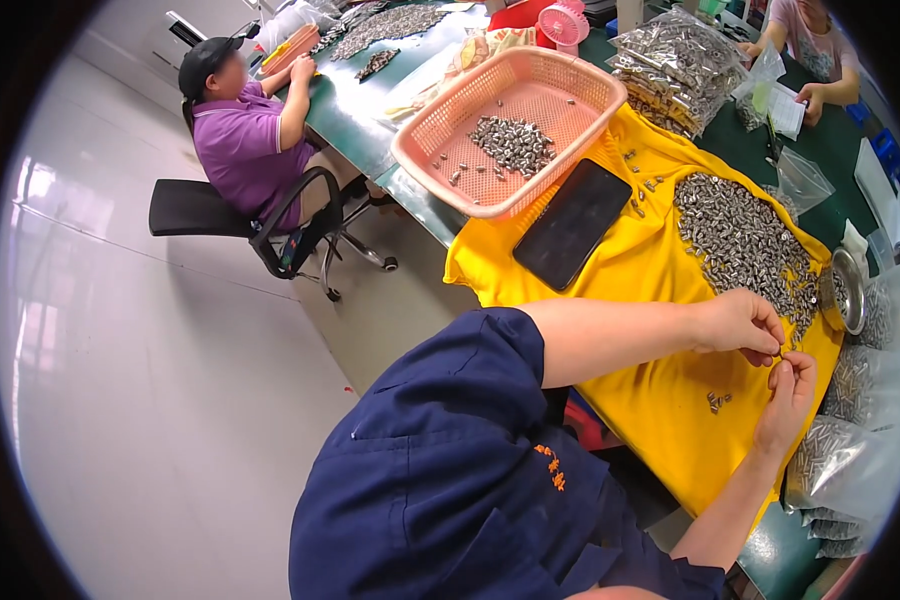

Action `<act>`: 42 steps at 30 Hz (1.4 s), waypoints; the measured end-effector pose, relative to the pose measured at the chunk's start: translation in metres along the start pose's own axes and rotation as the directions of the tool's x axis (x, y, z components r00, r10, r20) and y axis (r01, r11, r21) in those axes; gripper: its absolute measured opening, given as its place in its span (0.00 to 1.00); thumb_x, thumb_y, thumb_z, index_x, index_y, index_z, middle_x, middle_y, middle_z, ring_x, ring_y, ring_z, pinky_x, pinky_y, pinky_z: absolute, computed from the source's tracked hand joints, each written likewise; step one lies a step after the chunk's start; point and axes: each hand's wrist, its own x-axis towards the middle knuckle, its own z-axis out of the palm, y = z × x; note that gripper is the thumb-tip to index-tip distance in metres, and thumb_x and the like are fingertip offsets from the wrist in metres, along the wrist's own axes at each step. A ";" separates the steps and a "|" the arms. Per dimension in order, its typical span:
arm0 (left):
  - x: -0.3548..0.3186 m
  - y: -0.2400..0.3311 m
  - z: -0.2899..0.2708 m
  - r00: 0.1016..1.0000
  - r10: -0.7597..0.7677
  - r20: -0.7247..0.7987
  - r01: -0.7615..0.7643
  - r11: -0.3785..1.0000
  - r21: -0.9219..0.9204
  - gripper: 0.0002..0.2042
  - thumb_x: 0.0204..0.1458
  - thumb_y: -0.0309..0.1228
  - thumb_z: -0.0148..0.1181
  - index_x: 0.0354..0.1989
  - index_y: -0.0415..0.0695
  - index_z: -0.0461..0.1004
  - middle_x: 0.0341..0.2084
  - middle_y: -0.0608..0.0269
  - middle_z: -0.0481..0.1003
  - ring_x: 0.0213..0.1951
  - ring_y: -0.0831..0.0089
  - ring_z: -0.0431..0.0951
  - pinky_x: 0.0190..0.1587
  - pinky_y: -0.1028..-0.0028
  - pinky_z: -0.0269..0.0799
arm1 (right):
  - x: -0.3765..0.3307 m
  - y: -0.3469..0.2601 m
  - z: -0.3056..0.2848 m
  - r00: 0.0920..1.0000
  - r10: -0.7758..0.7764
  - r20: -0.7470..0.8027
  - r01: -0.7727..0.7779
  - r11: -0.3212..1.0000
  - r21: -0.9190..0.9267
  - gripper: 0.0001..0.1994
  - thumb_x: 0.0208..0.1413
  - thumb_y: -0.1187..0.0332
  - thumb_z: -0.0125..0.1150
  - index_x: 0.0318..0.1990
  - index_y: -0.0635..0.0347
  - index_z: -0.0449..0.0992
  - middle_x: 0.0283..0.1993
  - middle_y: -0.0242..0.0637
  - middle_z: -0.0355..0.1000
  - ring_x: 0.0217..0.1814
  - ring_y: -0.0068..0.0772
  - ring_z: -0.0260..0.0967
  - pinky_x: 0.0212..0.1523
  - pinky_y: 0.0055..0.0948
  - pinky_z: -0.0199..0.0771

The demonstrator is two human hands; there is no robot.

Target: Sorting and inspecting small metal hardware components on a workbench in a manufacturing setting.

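My left hand [745, 325] reaches across the yellow cloth [650, 390], its thumb and fingers pinched together. Just in front of it, my right hand [790, 395] is also pinched, and the fingertips of both hands meet. Whatever sits between them is tiny and mostly hidden, so its kind cannot be made out. A wide pile of small silvery metal parts [735, 235] lies on the cloth just beyond my left hand. Nearer to me, a few similar parts [718, 402] form a little group to the left of my right hand.
A pink plastic basket [440, 197] holding more metal parts stands beyond a black phone [573, 222]. A round metal dish [850, 290] and bagged parts [835, 460] line the right side. One co-worker [245, 140] sits at far left, another [815, 50] at far right.
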 end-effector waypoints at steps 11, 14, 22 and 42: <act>-0.002 0.003 0.001 0.997 0.079 0.003 -0.078 0.983 0.167 0.03 0.43 0.20 0.56 0.27 0.35 0.70 0.22 0.59 0.73 0.25 0.74 0.76 0.28 0.78 0.74 | -0.002 -0.010 0.003 0.989 -0.149 0.015 0.144 0.916 -0.374 0.03 0.52 0.76 0.43 0.34 0.62 0.64 0.30 0.30 0.59 0.32 0.22 0.56 0.36 0.16 0.56; -0.003 0.005 0.000 0.990 0.139 0.026 -0.140 0.944 0.297 0.03 0.43 0.21 0.56 0.27 0.35 0.70 0.22 0.60 0.73 0.25 0.75 0.76 0.28 0.79 0.74 | -0.002 -0.010 0.005 0.990 -0.138 0.017 0.132 0.900 -0.416 0.04 0.52 0.76 0.44 0.34 0.64 0.64 0.32 0.34 0.62 0.35 0.25 0.58 0.40 0.20 0.59; -0.002 0.001 0.005 0.997 0.073 -0.031 -0.071 0.995 0.070 0.04 0.43 0.21 0.57 0.26 0.34 0.71 0.22 0.59 0.74 0.25 0.76 0.76 0.29 0.80 0.73 | -0.002 -0.006 0.005 0.975 -0.222 -0.018 0.196 0.893 -0.406 0.04 0.52 0.75 0.44 0.34 0.64 0.64 0.32 0.34 0.62 0.34 0.25 0.59 0.38 0.21 0.60; -0.001 0.011 -0.002 0.991 0.127 0.034 -0.125 0.834 0.537 0.03 0.40 0.21 0.58 0.23 0.35 0.72 0.19 0.61 0.74 0.23 0.76 0.76 0.27 0.80 0.73 | -0.002 -0.009 0.002 0.983 -0.126 0.136 0.179 0.829 -0.530 0.03 0.53 0.75 0.43 0.34 0.63 0.63 0.31 0.32 0.60 0.33 0.22 0.56 0.36 0.18 0.58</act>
